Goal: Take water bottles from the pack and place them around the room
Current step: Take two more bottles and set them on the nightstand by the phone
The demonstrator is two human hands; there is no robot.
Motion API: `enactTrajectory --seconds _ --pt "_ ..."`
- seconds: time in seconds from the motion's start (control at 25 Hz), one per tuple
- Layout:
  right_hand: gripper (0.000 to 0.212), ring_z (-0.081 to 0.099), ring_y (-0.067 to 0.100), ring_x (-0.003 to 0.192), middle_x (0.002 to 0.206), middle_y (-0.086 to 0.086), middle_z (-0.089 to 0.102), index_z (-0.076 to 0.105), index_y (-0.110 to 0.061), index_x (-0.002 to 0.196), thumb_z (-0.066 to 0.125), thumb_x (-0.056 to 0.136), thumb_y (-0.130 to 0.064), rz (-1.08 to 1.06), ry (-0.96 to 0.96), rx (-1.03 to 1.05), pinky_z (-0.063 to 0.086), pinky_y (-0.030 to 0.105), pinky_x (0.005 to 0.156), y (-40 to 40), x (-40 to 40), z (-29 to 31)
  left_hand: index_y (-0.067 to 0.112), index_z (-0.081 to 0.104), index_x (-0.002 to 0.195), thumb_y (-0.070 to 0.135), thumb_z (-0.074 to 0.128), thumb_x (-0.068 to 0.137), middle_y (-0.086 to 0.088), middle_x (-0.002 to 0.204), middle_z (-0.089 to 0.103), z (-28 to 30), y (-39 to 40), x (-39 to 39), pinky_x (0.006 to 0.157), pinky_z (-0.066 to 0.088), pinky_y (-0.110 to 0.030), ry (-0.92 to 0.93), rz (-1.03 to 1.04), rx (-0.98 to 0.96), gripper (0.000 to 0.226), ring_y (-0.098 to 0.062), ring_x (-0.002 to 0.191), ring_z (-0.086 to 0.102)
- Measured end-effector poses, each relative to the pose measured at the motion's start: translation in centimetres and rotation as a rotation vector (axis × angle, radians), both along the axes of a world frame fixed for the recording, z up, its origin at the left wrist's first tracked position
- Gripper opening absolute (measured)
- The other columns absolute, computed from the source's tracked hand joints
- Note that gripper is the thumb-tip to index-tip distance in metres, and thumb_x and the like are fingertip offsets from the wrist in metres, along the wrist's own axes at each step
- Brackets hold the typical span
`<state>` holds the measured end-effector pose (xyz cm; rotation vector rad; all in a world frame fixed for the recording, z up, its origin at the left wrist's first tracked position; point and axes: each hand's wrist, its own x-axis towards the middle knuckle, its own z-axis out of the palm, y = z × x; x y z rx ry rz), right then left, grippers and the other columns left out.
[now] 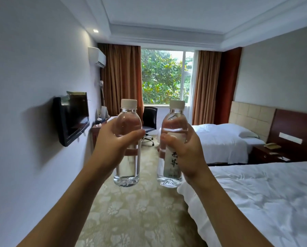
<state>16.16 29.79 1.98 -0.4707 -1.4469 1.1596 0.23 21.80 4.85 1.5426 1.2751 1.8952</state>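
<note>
So the person's standing in a hotel room with a bottle in each hand, both held upright out in front, side by side but not touching. The left hand has its fingers wrapped around the middle of the left bottle, and the right hand is closed the same way around the right bottle, the one with the label facing the camera. Both caps look sealed. The pack itself isn't in view. Looks like the carrying stage, with nothing set down yet from this pair. Honest take on doing it well: spread them out, so maybe one goes on the surface by the window next to the chair, and the other on the nightstand between the beds, where there's a phone to avoid bumping. Set each down flat on its base, label out, and let go only once it's standing steady. The bed on the right is soft, so a bottle would probably tip there.
</note>
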Motion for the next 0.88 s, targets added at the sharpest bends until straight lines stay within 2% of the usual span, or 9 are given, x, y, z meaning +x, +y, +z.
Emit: enactTrajectory --seconds 0.16,0.32,0.4,0.52,0.64,0.76,0.88 --pt "0.036 0.069 0.023 0.064 0.081 0.008 0.069 0.060 -0.012 0.105 0.074 0.072 -0.017 -0.012 0.012 -0.018 0.061 0.044 0.061 12.8 -3.7 -1.9 0.017 0.067 0.091 0.004 0.069 0.082 0.009 0.073 0.071 -2.6 13.0 -3.8 0.054 0.059 -0.031 0.021 0.011 -0.020 0.016 -0.011 0.067 0.069" --pt "0.037 0.071 0.018 0.073 0.088 -0.001 0.068 0.060 -0.020 0.102 0.076 0.068 -0.025 -0.031 -0.023 0.010 0.063 0.044 0.067 26.8 -7.9 -2.7 0.013 0.066 0.092 0.004 0.068 0.082 0.009 0.074 0.071 -3.4 27.2 -7.5 0.065 0.060 -0.035 0.065 0.017 -0.018 0.013 -0.008 0.072 0.069" --pt "0.038 0.071 0.014 0.072 0.089 -0.005 0.067 0.060 -0.020 0.102 0.075 0.068 -0.025 -0.018 -0.028 0.022 0.063 0.040 0.066 33.1 -10.0 -1.8 0.015 0.067 0.095 0.007 0.068 0.083 0.011 0.077 0.071 -2.8 33.4 -9.5 0.064 0.061 -0.034 0.063 0.027 -0.001 0.014 -0.008 0.074 0.069" --pt "0.043 0.070 0.010 0.065 0.088 0.001 0.067 0.060 -0.012 0.107 0.075 0.068 -0.023 0.006 -0.047 0.007 0.060 0.029 0.060 41.8 -13.2 -0.6 0.013 0.066 0.095 0.006 0.067 0.084 0.011 0.075 0.071 -2.1 41.5 -13.0 0.065 0.060 -0.032 0.027 0.046 -0.002 0.014 -0.006 0.072 0.069" --pt "0.046 0.071 0.015 0.070 0.091 0.004 0.067 0.060 -0.014 0.108 0.077 0.067 -0.025 -0.010 -0.067 0.012 0.061 0.036 0.063 50.2 -16.4 -0.7 0.012 0.065 0.096 0.007 0.069 0.082 0.008 0.077 0.072 -2.0 49.7 -16.5 0.063 0.060 -0.033 -0.012 0.043 -0.013 0.015 -0.009 0.073 0.070" --pt "0.055 0.071 0.019 0.069 0.092 0.009 0.068 0.060 -0.008 0.114 0.078 0.065 -0.026 -0.052 -0.074 -0.012 0.063 0.046 0.068 59.3 -20.1 -2.0 0.011 0.065 0.091 0.013 0.072 0.077 -0.004 0.083 0.070 -3.0 59.2 -20.2 0.067 0.060 -0.036 -0.044 0.013 0.011 0.016 -0.019 0.078 0.069" --pt "0.059 0.073 0.035 0.080 0.102 0.020 0.068 0.062 -0.012 0.111 0.083 0.061 -0.034 -0.120 -0.080 -0.015 0.063 0.055 0.074 69.2 -24.1 -3.3 0.005 0.065 0.094 0.011 0.070 0.077 -0.010 0.086 0.068 -3.9 69.2 -24.1 0.063 0.059 -0.033 -0.054 -0.068 -0.010 0.018 -0.023 0.077 0.066"
